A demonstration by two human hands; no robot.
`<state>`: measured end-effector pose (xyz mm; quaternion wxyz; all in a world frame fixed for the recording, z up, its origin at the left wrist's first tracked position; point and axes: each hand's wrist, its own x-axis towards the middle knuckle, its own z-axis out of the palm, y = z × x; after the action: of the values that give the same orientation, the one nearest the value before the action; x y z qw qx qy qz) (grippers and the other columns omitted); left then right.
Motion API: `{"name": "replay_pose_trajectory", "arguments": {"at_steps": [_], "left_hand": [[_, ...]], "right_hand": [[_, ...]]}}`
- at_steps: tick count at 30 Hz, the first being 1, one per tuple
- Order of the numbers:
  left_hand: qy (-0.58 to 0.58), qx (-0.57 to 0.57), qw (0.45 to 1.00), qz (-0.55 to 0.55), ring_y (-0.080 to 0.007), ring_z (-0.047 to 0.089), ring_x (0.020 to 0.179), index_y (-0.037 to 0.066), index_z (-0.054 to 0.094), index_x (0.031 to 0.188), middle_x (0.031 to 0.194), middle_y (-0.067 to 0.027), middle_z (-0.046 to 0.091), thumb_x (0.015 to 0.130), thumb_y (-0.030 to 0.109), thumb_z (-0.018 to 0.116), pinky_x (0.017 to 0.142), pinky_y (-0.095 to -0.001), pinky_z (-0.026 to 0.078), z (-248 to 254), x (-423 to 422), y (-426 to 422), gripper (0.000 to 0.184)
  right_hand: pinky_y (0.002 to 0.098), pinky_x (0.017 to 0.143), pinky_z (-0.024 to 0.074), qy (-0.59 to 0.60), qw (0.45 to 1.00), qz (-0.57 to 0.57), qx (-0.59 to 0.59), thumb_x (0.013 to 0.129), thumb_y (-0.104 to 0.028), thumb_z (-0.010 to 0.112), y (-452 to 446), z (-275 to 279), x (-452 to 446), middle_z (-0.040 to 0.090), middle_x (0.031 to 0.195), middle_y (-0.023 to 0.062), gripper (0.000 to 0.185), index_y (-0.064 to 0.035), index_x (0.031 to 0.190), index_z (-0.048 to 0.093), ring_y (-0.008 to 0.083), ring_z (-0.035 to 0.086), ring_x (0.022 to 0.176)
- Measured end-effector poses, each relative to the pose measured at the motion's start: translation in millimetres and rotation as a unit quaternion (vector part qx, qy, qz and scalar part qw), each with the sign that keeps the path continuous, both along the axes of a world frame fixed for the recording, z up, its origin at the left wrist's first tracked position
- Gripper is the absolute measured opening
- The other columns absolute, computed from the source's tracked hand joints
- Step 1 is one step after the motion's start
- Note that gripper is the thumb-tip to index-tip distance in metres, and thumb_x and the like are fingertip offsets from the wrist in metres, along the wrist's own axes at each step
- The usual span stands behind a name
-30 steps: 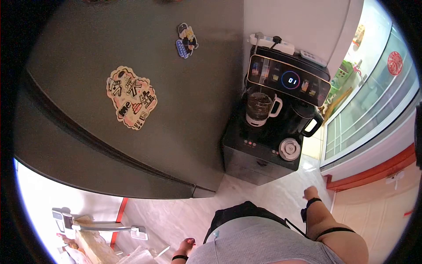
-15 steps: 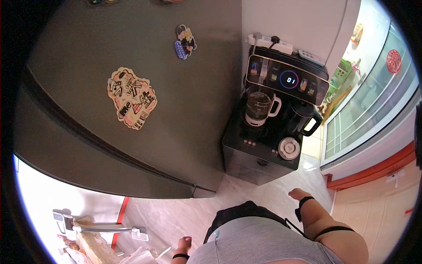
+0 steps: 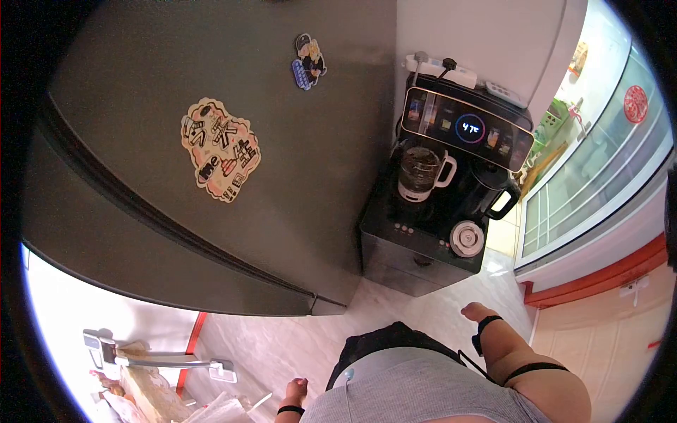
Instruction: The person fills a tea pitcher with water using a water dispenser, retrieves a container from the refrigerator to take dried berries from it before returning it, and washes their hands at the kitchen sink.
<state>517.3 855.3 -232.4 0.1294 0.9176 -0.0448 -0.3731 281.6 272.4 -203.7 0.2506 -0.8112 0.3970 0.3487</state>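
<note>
Domestic interior: pale marble-look floor (image 3: pixel 331 338), a grey refrigerator (image 3: pixel 282 176) ahead and to the left of both hands. Right hand (image 3: pixel 479 311): low beside the body, black band at the wrist, no object seen in it; whether the fingers are clenched or loose cannot be told. Left hand (image 3: pixel 297 388): lowered, likewise banded, no object seen in it, finger closure equally unclear. Ahead and slightly left of the right fingers, which are the nearer set, well apart from both: one black tea-bar water dispenser (image 3: pixel 395 257). On its top, nearest those fingers, one round white lid (image 3: pixel 467 239), flat near the front corner. Farther on and more to the left, one glass kettle (image 3: pixel 421 169), standing upright, long axis vertical, white handle turned toward the right-hand side. To that kettle's right, one black kettle (image 3: pixel 486 185), handle outward. Behind them, display panel (image 3: pixel 469 128) reading "47°C"; no brand legible. Beyond, a white power strip (image 3: pixel 458 73) and a remote control (image 3: pixel 505 93). Far ahead of the left fingers, on the refrigerator: one cut-out magnet (image 3: pixel 224 151) lettered "me" among Chinese characters; one figure magnet (image 3: pixel 309 62), no readable text.
</note>
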Motion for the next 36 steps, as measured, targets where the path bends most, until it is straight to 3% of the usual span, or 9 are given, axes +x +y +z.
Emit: {"name": "replay_pose_trajectory", "arguments": {"at_steps": [2, 14, 16, 17, 20, 24, 27, 31, 36], "left_hand": [[0.002, 0.005, 0.998, 0.06, -0.034, 0.058, 0.088, 0.001, 0.063, 0.087, 0.086, -0.0224, 0.061, 0.073, 0.035, 0.05, 0.079, -0.0386, 0.046, 29.1, -0.4, -15.9, 0.039], [0.008, -0.007, 0.998, 0.064, -0.0332, 0.058, 0.089, 0.002, 0.063, 0.089, 0.088, -0.0215, 0.061, 0.073, 0.033, 0.051, 0.08, -0.0372, 0.046, 28.4, -1.6, -15.9, 0.037], [0.013, 0.0, 0.999, 0.053, -0.0332, 0.058, 0.089, 0.002, 0.063, 0.088, 0.088, -0.0215, 0.061, 0.073, 0.033, 0.051, 0.08, -0.0373, 0.046, 23.2, 0.6, -15.1, 0.036], [0.019, 0.007, 0.999, 0.042, -0.0331, 0.058, 0.089, 0.002, 0.063, 0.088, 0.089, -0.0214, 0.061, 0.074, 0.033, 0.051, 0.08, -0.0374, 0.046, 20.3, 0.8, -14.2, 0.035], [0.014, -0.007, 0.999, 0.047, -0.0336, 0.058, 0.089, 0.002, 0.063, 0.087, 0.088, -0.0212, 0.061, 0.074, 0.033, 0.052, 0.079, -0.0378, 0.046, 19.5, -0.5, -12.7, 0.035], [0.01, 0.009, 0.998, 0.062, -0.0335, 0.058, 0.088, 0.002, 0.062, 0.088, 0.087, -0.0208, 0.061, 0.075, 0.033, 0.052, 0.079, -0.0378, 0.046, 23.5, 1.2, -13.5, 0.035], [0.007, 0.017, 0.999, 0.042, -0.0328, 0.058, 0.089, 0.002, 0.062, 0.09, 0.087, -0.0204, 0.062, 0.075, 0.034, 0.053, 0.078, -0.0379, 0.046, 18.2, 0.5, -5.6, 0.037], [0.029, -0.043, 0.991, 0.12, -0.0314, 0.059, 0.088, 0.003, 0.062, 0.091, 0.088, -0.0192, 0.062, 0.076, 0.033, 0.056, 0.077, -0.0372, 0.047, -26.0, -13.5, 31.0, 0.035], [0.034, -0.075, 0.983, 0.163, -0.03, 0.06, 0.087, 0.004, 0.062, 0.092, 0.087, -0.0174, 0.063, 0.077, 0.032, 0.058, 0.076, -0.0365, 0.047, -46.3, -25.4, 55.2, 0.032]], "right_hand": [[0.0401, 0.088, 0.0388, 0.001, 1.0, -0.003, -0.002, 0.081, -0.039, 0.037, -1.4, -3.6, -0.7, 0.054, 0.105, 0.0259, 0.051, 0.0057, 0.094, 0.059, 0.0359, 0.05, 0.103], [0.0403, 0.088, 0.0392, 0.009, 0.999, -0.038, -0.005, 0.078, -0.034, 0.044, -5.5, -22.3, -1.1, 0.056, 0.106, 0.0229, 0.045, 0.0036, 0.096, 0.06, 0.0347, 0.051, 0.104], [0.0405, 0.088, 0.0398, 0.014, 0.998, 0.068, -0.001, 0.077, -0.03, 0.045, -2.2, -20.8, 15.9, 0.056, 0.104, 0.0226, 0.041, 0.0032, 0.094, 0.06, 0.0355, 0.05, 0.103], [0.0402, 0.084, 0.0417, -0.069, 0.994, 0.074, -0.034, 0.077, -0.029, 0.045, 2.6, -17.7, 21.4, 0.058, 0.097, 0.0212, 0.038, 0.0003, 0.098, 0.059, 0.0347, 0.053, 0.096], [0.0411, 0.078, 0.0448, -0.249, 0.959, 0.083, -0.102, 0.076, -0.023, 0.05, 26.4, 21.5, 72.7, 0.06, 0.09, 0.0196, 0.039, -0.0056, 0.111, 0.051, 0.0333, 0.057, 0.086], [0.0429, 0.065, 0.0481, -0.324, 0.923, 0.092, -0.185, 0.074, -0.018, 0.051, 53.9, 117.2, 145.3, 0.061, 0.08, 0.0168, 0.051, -0.0068, 0.123, 0.039, 0.0338, 0.06, 0.074], [0.0424, 0.058, 0.0484, -0.28, 0.935, 0.112, -0.189, 0.074, -0.017, 0.051, 60.9, 162.8, 178.9, 0.061, 0.073, 0.0162, 0.059, -0.0062, 0.128, 0.032, 0.0323, 0.06, 0.066], [0.0426, 0.055, 0.0481, -0.325, 0.908, 0.141, -0.225, 0.073, -0.016, 0.052, 58.4, 156.4, 204.6, 0.061, 0.069, 0.0158, 0.062, -0.0057, 0.13, 0.029, 0.0311, 0.061, 0.063], [0.0413, 0.058, 0.049, -0.218, 0.937, 0.134, -0.237, 0.076, -0.018, 0.051, 48.9, 158.7, 239.0, 0.063, 0.078, 0.0163, 0.063, -0.0062, 0.133, 0.026, 0.0302, 0.062, 0.068]]}}
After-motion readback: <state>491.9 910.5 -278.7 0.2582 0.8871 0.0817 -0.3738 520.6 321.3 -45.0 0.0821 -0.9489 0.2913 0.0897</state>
